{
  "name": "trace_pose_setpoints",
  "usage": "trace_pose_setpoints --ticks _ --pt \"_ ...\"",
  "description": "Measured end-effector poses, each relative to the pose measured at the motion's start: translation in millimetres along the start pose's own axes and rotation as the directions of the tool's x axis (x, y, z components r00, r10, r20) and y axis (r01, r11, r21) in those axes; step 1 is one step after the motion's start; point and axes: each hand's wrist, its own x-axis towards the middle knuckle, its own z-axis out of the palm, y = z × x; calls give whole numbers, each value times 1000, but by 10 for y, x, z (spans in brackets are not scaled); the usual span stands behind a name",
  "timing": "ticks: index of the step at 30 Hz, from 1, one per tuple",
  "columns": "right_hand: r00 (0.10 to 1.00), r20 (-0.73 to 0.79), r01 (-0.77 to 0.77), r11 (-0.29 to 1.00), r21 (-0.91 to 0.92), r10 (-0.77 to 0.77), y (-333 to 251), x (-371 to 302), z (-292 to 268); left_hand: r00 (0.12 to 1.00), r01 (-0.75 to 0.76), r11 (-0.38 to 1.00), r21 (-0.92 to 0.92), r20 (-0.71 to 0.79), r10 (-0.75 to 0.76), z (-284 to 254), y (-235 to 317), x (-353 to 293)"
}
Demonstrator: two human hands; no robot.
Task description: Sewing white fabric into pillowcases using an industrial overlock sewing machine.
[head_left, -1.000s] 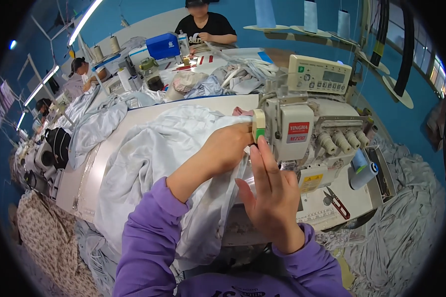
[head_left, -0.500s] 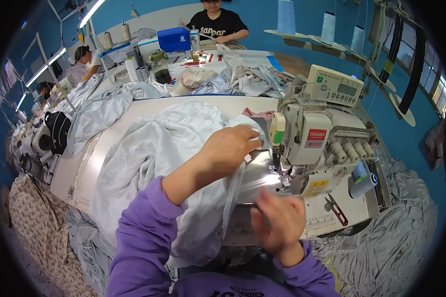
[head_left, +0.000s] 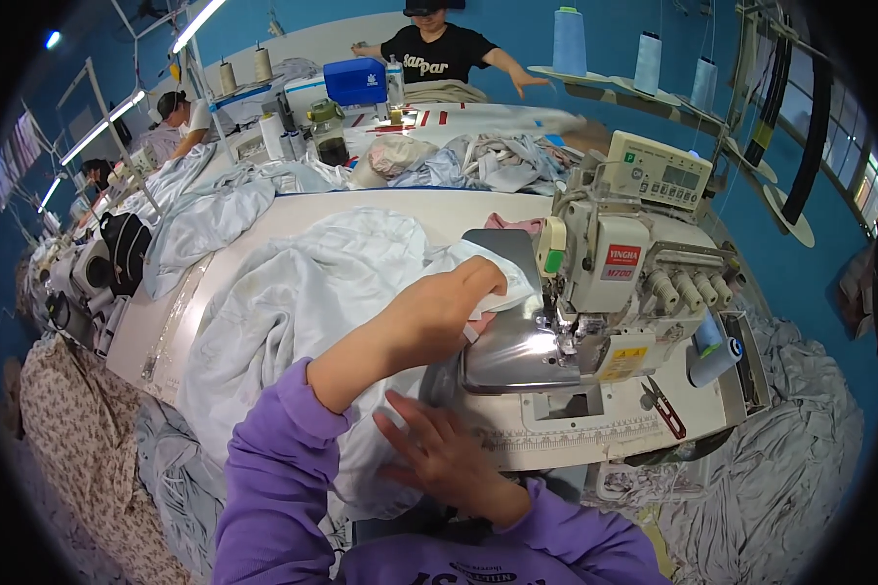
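Observation:
A large bunched piece of pale blue-white fabric (head_left: 293,292) covers the left half of the sewing table. My left hand (head_left: 454,297) is closed on its right-hand edge, left of the metal plate of an overlock sewing machine (head_left: 619,258). A small white tab and a bit of pink show beneath those fingers. Lower down, my right hand (head_left: 449,458) has its fingers apart, pointing left at the hanging front of the fabric. Whether it touches the cloth I cannot tell.
Thread snips (head_left: 665,409) and a blue thread cone (head_left: 715,364) lie right of the machine. A pink scrap (head_left: 513,224) sits behind the plate. Piled garments (head_left: 498,161) and a jar (head_left: 329,134) stand farther back. A co-worker (head_left: 434,58) is across the table.
My right hand has moved left from in front of the machine to the fabric, its fingers spreading. My left hand has shifted slightly left with the cloth. The co-worker's arms have stretched outward.

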Motion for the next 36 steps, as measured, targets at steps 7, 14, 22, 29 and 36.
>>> trace_pose_setpoints --ticks 7,14,22,29,36 --pt "949 302 -81 995 -52 93 -105 71 231 996 48 999 27 77 -50 -6 134 -181" --pt "956 291 -18 980 198 -41 67 -145 358 964 83 995 -56 -247 -95 -212 525 -1115" --pt "906 -378 63 823 565 191 407 -620 -600 -290 340 -89 -936 -14 -957 854 645 -3744" --pt "945 -90 -148 657 740 314 303 -724 -316 165 502 89 -860 -6 -986 2781 -581 -5105" --pt "951 265 -273 826 493 156 -702 -99 -108 84 631 253 -733 -260 -962 882 84 -3797"
